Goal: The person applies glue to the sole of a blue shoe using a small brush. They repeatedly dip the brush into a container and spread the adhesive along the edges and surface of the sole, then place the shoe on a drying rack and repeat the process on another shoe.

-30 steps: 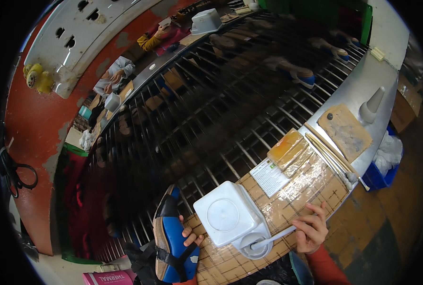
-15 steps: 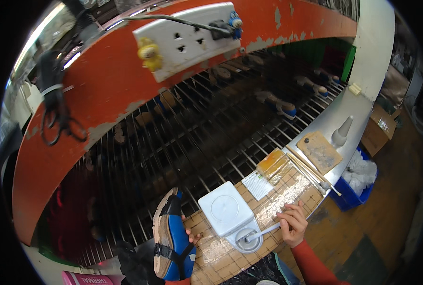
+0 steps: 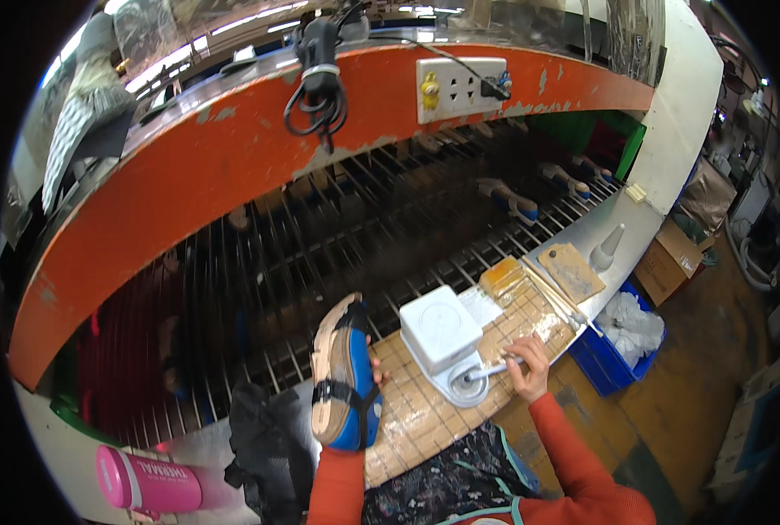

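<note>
My left hand is wrapped round a sandal with a tan sole, blue footbed and dark straps. It holds the sandal toe up at the left end of the wire-lined board, and only some fingertips show past its edge. Between finger and thumb, my right hand grips the thin white handle of a brush. The brush's working end rests in the round cup at the front of a white box-shaped dispenser; its tip is too small to make out.
Behind the board runs a rack of metal rods carrying several sandals, under an orange panel. Thin sticks, an amber block and a grey cone lie rightward. A pink bottle and black cloth sit left.
The view has shifted, showing more of the bottle and my forearms. My left hand keeps hold of the sandal, and the brush stays in the cup in my right hand.
</note>
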A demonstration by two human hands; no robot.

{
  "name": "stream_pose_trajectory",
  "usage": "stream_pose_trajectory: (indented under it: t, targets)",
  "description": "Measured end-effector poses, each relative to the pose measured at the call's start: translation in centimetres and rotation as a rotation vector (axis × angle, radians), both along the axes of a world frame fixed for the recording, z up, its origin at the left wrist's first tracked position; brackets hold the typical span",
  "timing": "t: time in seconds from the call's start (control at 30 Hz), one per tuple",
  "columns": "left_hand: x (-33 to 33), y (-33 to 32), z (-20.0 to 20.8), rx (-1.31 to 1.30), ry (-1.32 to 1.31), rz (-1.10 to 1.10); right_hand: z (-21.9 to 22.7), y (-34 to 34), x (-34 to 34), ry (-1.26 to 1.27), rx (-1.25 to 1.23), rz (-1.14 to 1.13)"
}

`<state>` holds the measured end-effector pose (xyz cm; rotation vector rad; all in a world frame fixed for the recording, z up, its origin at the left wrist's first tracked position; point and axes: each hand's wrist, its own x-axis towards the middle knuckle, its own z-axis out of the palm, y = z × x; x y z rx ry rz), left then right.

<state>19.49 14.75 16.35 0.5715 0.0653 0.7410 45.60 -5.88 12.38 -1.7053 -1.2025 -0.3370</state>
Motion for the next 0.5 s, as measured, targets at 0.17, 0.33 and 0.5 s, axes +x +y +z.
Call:
stream_pose_trajectory:
  t: [0.17, 0.33, 0.5]
  targets:
    - [-0.1, -0.3, -0.1, 0.016, 0.043, 0.056, -0.3, -0.1, 0.1, -0.082, -0.120, 0.076]
    - [-0.6, 0.6, -0.6, -0.089, -0.057, -0.093, -0.5, -0.6, -0.7, -0.126, -0.147, 0.098]
    - [-2.1, -1.2, 0.2, -0.093, -0.132, -0.085, -0.1, -0.7, -1.7, -0.104, -0.103, 0.089]
